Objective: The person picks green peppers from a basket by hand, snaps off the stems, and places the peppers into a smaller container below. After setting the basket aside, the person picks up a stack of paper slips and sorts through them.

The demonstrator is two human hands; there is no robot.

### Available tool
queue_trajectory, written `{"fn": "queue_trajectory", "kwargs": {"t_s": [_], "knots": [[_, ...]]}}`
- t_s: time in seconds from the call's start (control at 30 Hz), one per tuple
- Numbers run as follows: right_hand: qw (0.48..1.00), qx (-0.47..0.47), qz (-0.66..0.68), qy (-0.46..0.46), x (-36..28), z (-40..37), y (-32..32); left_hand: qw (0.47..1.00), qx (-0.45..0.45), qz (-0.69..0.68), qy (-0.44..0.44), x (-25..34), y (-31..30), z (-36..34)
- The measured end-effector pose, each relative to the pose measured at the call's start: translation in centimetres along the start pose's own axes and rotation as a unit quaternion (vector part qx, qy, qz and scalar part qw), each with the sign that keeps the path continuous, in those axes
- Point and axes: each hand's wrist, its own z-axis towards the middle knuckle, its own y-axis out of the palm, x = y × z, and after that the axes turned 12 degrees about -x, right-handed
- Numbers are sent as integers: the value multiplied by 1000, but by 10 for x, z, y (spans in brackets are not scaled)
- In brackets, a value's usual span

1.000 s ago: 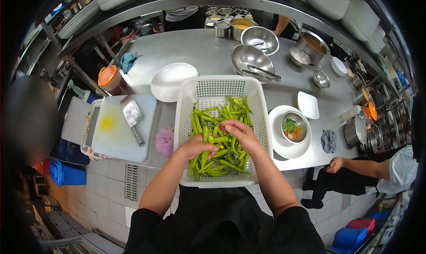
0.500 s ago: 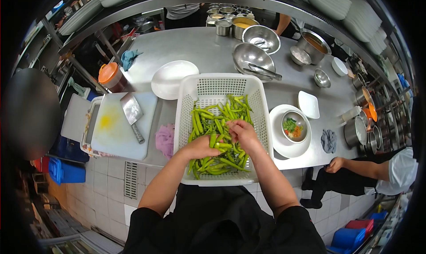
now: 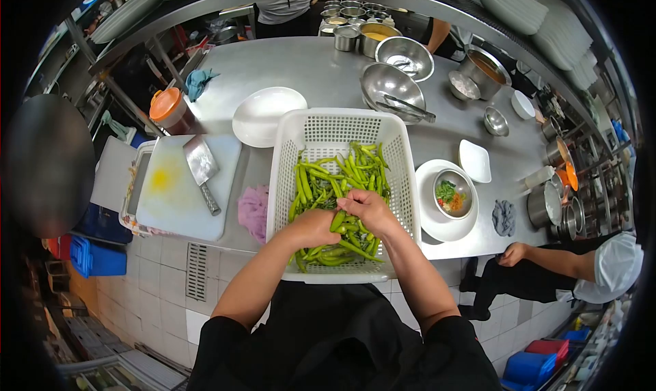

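Many long green peppers [image 3: 335, 254] lie in a white perforated plastic basket [image 3: 403, 179] at the table's front edge. My left hand [image 3: 316, 228] is closed round green peppers, low in the middle of the basket. Right beside it, my right hand [image 3: 365, 210] has its thumb and fingers pinched together at the upper end of a pepper that the left hand holds. The two hands nearly touch. The left fingertips are partly hidden among the peppers.
A cleaver [image 3: 202, 169] lies on a white cutting board [image 3: 160, 213] at left, near a pink cloth [image 3: 253, 213]. An oval white plate [image 3: 268, 117] stands behind. Right of the basket, a plate [image 3: 427, 220] bears a metal bowl [image 3: 454, 217]. A person [image 3: 553, 264] is at far right.
My right hand has moved slightly down and left, closer to my left hand, and its fingers have come onto a held pepper. The camera view has shifted slightly.
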Motion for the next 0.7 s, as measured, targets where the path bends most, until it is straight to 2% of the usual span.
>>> {"fn": "queue_trajectory", "kwargs": {"t_s": [0.13,0.2,0.23,0.3,0.33,0.37,0.4,0.43,0.47,0.53,0.57,0.63,0.7], "knots": [[998,-20,52,5,6,6,-6,998,41,19,46,8,-4,-6],[990,-25,136,15,1,5,-4,997,56,20,47,8,-6,-8],[991,-28,133,16,-2,7,-7,996,68,24,46,8,-7,-11],[999,-24,-20,32,-11,15,-14,995,100,-8,24,13,-18,-26],[973,22,-223,-56,-6,24,-19,991,129,-37,3,14,-24,-33],[973,21,-224,-56,2,36,-24,991,130,-38,3,7,-26,-36],[919,59,-381,-84,10,51,-30,973,214,-87,21,-5,-27,-41],[837,97,-527,-111,13,64,-33,945,297,-133,38,-12,-30,-47],[837,96,-527,-112,16,80,-32,945,298,-132,38,-18,-35,-53],[814,36,-575,-74,18,113,-17,859,308,-408,33,-19,-50,-70],[814,34,-574,-76,21,126,-7,859,311,-407,31,-25,-51,-73],[775,49,-627,-59,39,151,6,779,329,-528,82,-36,-47,-75],[776,52,-627,-41,47,165,9,775,341,-527,76,-38,-43,-74]]}}
